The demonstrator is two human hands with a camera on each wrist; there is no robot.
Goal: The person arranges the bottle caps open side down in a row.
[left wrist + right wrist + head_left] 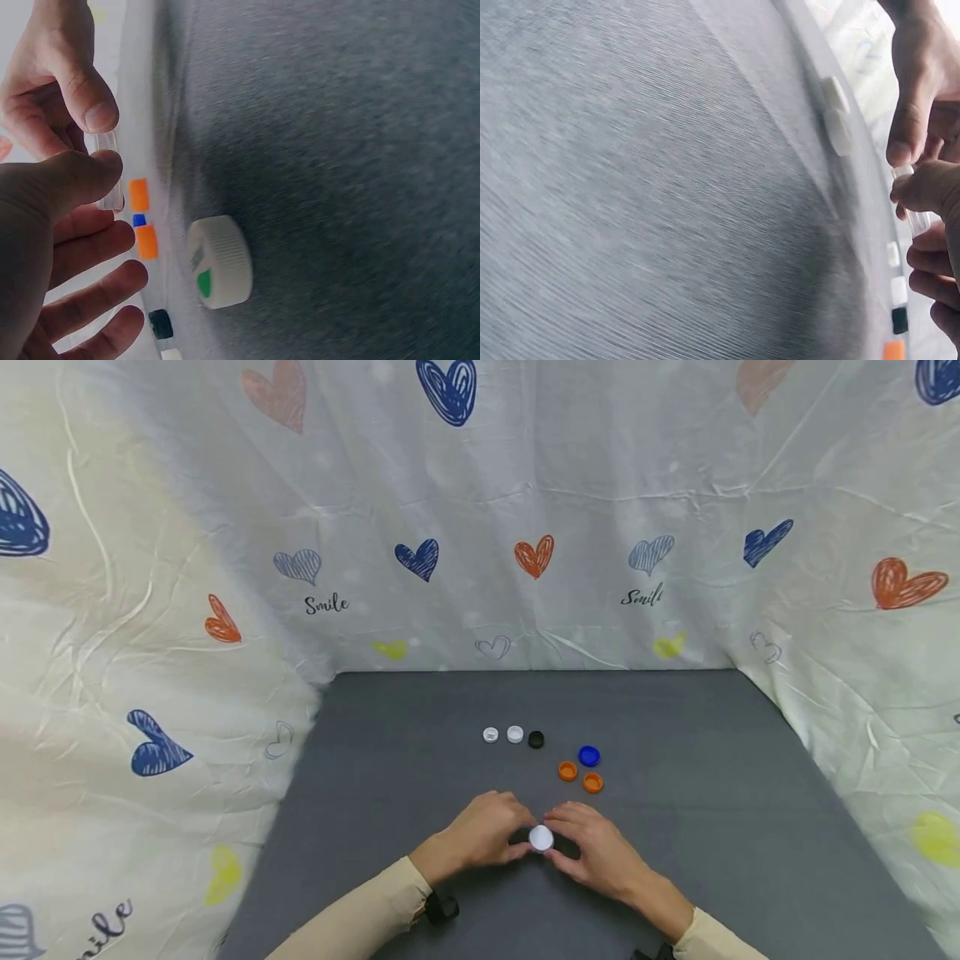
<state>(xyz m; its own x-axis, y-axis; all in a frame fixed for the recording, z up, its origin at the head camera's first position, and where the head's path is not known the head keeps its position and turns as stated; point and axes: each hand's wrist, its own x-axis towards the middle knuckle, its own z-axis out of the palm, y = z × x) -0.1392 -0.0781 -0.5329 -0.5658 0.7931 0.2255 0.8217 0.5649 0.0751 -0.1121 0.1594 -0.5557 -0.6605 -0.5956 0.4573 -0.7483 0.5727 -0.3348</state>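
White cap [541, 838]: round on top, sides showed fine ridges!
Left hand [487, 829]: grip pinched one edge.
Right hand [600, 852]: grip pinched the opposite edge!

Left forearm [352, 920]: one, sleeved, entering at the lower left of the head view, slanting up and inward. Left wrist [435, 860]: bare beyond the cuff. Left grip [483, 831]: bare hand; left thumb [79, 176] in a pinch, outer fingers [97, 296] loosely spread and slightly bent. Right forearm [712, 939]: one, sleeved, from the lower right, slanting up and inward. Right wrist [663, 902]: bare, in line with the forearm. Right grip [596, 852]: bare hand; right thumb [930, 187] likewise in a pinch. Both grips: facing, fingertips near; contact between them unclear.
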